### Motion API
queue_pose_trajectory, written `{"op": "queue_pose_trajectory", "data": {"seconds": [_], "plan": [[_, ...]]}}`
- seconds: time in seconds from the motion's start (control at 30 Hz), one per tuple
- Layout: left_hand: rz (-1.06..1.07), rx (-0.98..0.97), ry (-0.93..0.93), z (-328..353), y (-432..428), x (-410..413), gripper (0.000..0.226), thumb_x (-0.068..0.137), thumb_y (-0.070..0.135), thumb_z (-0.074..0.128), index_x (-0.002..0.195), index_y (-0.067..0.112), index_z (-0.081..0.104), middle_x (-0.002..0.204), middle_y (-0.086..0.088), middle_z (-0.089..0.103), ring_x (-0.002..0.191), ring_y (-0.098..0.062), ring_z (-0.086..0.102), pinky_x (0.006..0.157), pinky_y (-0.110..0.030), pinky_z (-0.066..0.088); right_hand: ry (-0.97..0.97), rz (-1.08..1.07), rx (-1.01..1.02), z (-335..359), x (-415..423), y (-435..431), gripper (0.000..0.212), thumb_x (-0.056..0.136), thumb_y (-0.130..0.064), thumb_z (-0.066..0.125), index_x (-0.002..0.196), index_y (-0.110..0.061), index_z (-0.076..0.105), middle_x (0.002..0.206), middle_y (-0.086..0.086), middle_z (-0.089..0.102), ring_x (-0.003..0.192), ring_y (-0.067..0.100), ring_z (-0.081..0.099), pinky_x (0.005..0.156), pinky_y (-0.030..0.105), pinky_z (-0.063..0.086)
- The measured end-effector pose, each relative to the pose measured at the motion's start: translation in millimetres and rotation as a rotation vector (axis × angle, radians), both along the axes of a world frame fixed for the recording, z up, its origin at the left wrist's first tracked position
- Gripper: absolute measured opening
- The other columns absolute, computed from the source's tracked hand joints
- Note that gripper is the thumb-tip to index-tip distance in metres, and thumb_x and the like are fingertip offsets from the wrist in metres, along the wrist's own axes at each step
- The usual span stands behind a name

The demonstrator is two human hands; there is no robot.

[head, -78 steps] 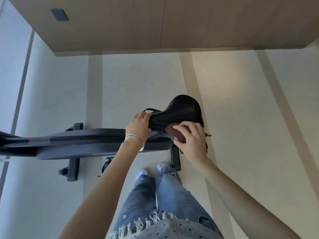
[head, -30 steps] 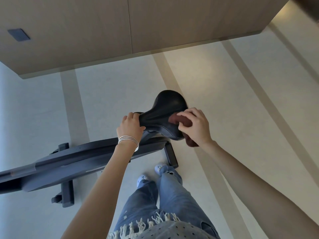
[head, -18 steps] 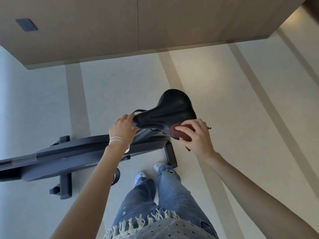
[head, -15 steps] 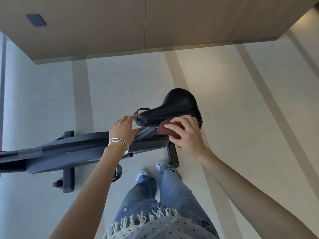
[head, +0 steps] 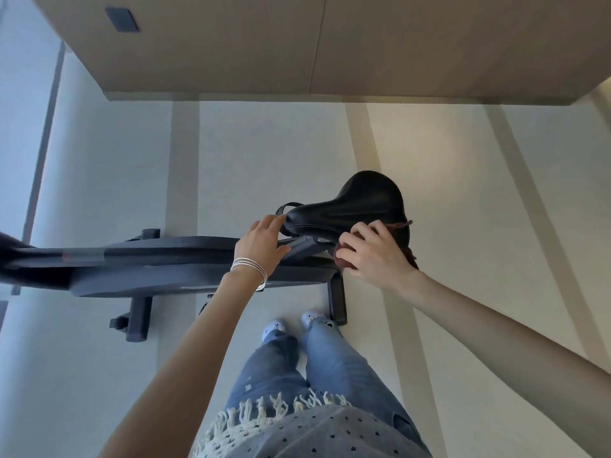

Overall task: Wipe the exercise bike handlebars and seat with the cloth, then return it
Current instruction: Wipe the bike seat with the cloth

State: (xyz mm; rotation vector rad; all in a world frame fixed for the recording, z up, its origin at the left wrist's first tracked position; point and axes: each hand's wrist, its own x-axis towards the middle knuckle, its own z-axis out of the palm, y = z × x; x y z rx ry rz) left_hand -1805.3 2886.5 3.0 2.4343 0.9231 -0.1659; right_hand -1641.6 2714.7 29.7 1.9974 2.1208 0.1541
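Cloth handling: The cloth looked soft, light and limp. You likely did best gripping it as a wad, with loose corners tucked in.
Cloth look: It was dark reddish-brown and bunched, with a frayed corner poking out past your knuckles.
Cloth place: It was pressed against the near side edge of the seat, at its wide rear.
Right hand: Your right hand had its fingers curled over the cloth, clamping it to the seat.
Seat: It was black, smooth and faintly glossy, so probably slick.
Left hand: Your left hand, fingers fairly straight and apart, touched the seat's narrow nose.
Beyond: The grey bike frame stood on the pale floor. The handlebars were out of view.
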Motion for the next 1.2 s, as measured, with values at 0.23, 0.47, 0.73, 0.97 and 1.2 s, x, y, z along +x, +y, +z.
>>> {"op": "queue_pose_trajectory", "data": {"seconds": [0.23,0.47,0.73,0.97,1.2], "plan": [[0.052,0.009,0.016,-1.6,-5.6,-10.9,0.058,0.09,0.024,0.059,0.141,0.019,0.033,0.143,-0.001,0.042,0.124,-0.026,0.045,0.088,-0.04,0.049,-0.131,0.145,0.005,-2.5,-26.3,54.2,0.019,0.082,-0.018,0.065,0.101,-0.022,0.067,0.112,0.001,0.064,0.102,0.024,0.058,0.081,0.038,0.049],[0.109,0.026,0.001,6.2,-17.6,-4.7,0.057,0.09,0.025,0.058,0.142,0.019,0.033,0.143,0.0,0.042,0.123,-0.026,0.045,0.089,-0.04,0.048,0.015,0.124,-0.088,7.6,9.4,6.5,0.023,0.071,-0.035,0.073,0.091,-0.024,0.07,0.101,0.0,0.066,0.095,0.023,0.059,0.074,0.038,0.049],[0.237,0.065,-0.016,15.3,-43.7,14.1,0.059,0.09,0.03,0.058,0.142,0.02,0.031,0.144,0.001,0.041,0.125,-0.025,0.044,0.09,-0.04,0.048,0.447,-0.073,-0.031,32.4,61.5,-19.3,0.024,0.069,-0.022,0.07,0.093,-0.026,0.071,0.094,-0.002,0.061,0.088,0.023,0.053,0.073,0.037,0.042],[0.395,0.037,-0.007,17.5,-64.5,44.4,0.062,0.09,0.034,0.058,0.143,0.016,0.031,0.146,-0.001,0.038,0.128,-0.025,0.042,0.094,-0.043,0.048,0.58,-0.275,0.176,21.8,103.8,-16.1,0.029,0.074,-0.013,0.069,0.102,-0.021,0.07,0.101,0.004,0.061,0.097,0.029,0.053,0.085,0.044,0.042],[0.488,0.014,0.005,21.4,-69.8,55.9,0.063,0.089,0.037,0.058,0.142,0.014,0.033,0.146,-0.002,0.038,0.129,-0.025,0.043,0.097,-0.042,0.046,0.635,-0.285,0.183,11.9,96.3,11.6,0.029,0.075,-0.015,0.067,0.104,-0.021,0.07,0.104,0.005,0.06,0.097,0.029,0.053,0.088,0.043,0.04]]}}
